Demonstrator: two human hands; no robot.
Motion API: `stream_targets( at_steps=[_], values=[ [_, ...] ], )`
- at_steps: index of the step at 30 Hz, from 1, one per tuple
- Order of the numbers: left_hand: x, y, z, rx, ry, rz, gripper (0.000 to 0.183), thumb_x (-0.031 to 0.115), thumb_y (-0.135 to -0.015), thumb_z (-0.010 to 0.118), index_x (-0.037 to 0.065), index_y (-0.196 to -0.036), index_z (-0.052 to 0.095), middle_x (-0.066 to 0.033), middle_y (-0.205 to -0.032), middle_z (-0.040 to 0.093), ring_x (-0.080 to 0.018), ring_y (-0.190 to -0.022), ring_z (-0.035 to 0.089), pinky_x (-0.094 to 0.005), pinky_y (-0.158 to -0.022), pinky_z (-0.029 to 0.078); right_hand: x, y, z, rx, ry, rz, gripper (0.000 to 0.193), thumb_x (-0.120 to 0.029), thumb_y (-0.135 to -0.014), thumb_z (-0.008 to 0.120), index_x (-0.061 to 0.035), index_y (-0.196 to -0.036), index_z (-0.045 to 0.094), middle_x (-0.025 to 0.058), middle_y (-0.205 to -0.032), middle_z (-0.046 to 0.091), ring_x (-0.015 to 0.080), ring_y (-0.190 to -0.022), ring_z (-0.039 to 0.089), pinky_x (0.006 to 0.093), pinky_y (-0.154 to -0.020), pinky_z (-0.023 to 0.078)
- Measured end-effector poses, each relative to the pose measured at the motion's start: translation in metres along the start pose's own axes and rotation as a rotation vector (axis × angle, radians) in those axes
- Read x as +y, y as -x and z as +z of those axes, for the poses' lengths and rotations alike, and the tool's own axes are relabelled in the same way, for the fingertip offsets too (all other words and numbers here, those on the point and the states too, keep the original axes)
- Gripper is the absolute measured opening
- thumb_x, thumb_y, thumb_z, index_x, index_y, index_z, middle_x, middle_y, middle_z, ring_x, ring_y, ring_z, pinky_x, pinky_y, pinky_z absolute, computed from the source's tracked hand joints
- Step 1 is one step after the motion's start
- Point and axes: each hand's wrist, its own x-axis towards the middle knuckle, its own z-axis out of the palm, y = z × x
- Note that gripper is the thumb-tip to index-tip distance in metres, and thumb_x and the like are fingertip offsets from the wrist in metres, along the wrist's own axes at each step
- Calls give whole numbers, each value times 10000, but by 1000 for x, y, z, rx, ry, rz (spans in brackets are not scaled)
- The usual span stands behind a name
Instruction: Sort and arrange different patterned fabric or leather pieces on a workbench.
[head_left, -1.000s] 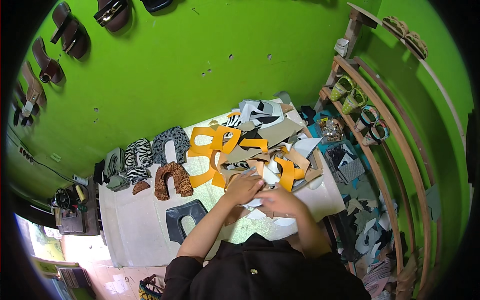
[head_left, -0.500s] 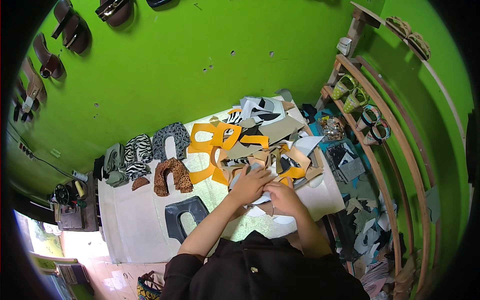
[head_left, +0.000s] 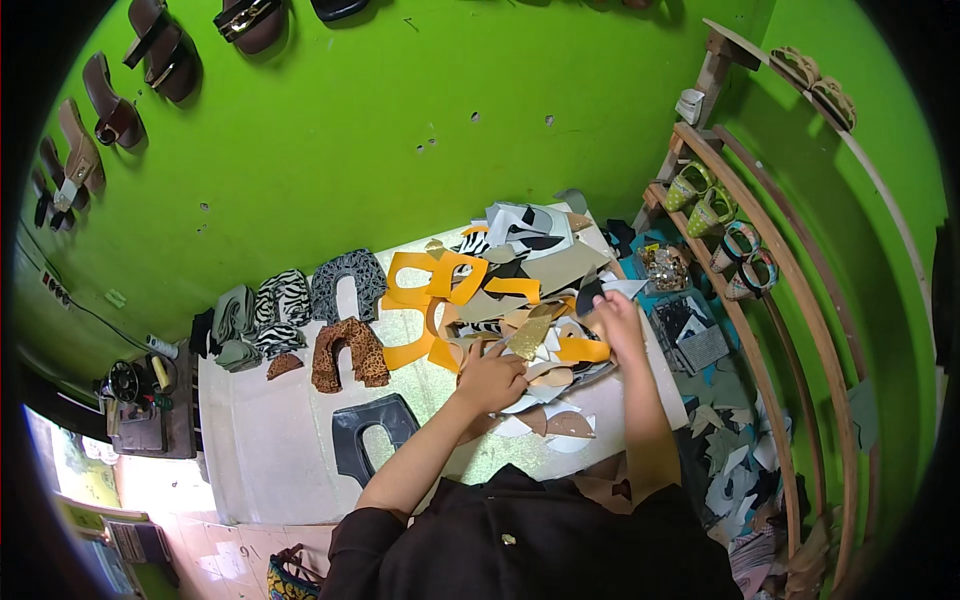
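Observation:
A heap of leather and fabric scraps [head_left: 535,338] in beige, grey, white, orange and zebra print covers the right part of the white table. On its near left edge rests my left hand [head_left: 492,378], fingers spread over the scraps with nothing visibly gripped. My right hand [head_left: 622,328] is above the heap's right side, pinching a black scrap [head_left: 590,296]. A glittery gold scrap [head_left: 529,338] lies between the hands. Left of the heap are orange cut pieces [head_left: 408,345] with curved openings.
Stacks of zebra-print pieces [head_left: 281,297], grey-patterned pieces [head_left: 348,283] and leopard-print pieces [head_left: 345,357] line the table's left side. A black U-shaped piece [head_left: 372,437] lies near my left forearm. At right stand a wooden rack [head_left: 765,305] with sandals and a grey basket [head_left: 703,345].
My right hand has left my left hand's side and moved right and away, now with a black scrap. The gold scrap now shows on the heap. My left hand has shifted slightly nearer.

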Motion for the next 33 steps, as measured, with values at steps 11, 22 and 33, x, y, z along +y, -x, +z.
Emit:
stream_targets(
  at_steps=[11,22,33],
  values=[
    [16,-2,-26,331,287,160,366,261,-781,583,117,-1118,589,-105,-1097,581,-287,-1078,507,-453,-947,317,-38,20,-4,-106,379,-52,383,-168,-786,653,-21,-1126,555,99,-1066,586,203,-1039,539,266,-916,400],
    [-11,6,3,-29,139,51,209,277,-865,544,170,-1000,663,-5,-975,662,-179,-960,593,-478,-966,304,-2,25,-11,-193,1255,50,450,-171,-617,724,-163,-1044,585,94,-1127,555,286,-1049,536,620,-985,173],
    [0,23,-22,155,236,99,184,221,-855,528,131,-934,667,-19,-923,655,-207,-914,591,-477,-917,313,-7,15,39,-56,1329,-121,208,-265,-715,675,-121,-865,688,68,-1026,595,263,-1079,482,633,-1005,142]
  ],
)
